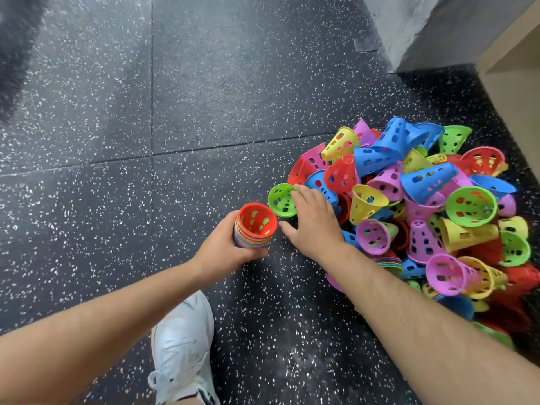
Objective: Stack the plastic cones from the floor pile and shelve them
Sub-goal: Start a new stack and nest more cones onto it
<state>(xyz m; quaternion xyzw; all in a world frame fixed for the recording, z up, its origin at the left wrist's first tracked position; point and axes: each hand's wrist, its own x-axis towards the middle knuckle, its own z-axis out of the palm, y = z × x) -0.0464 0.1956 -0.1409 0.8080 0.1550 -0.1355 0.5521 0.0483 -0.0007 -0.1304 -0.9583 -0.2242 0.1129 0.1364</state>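
A large pile of perforated plastic cones [423, 200] in blue, green, yellow, pink and red lies on the floor at the right. My left hand [222, 249] grips a nested stack of cones [255, 226], open ends up, with a red cone innermost. Just right of the stack lies a green cone [280, 200] on its side at the pile's left edge. My right hand [314, 220] reaches onto that green cone, fingers curled over its rim and thumb spread below it.
Dark speckled rubber floor tiles [175, 112] stretch to the left and back. A grey block [415, 30] and a light wooden shelf unit [514, 71] stand at the back right, beside the pile. My white shoe [184, 346] is planted at the bottom centre.
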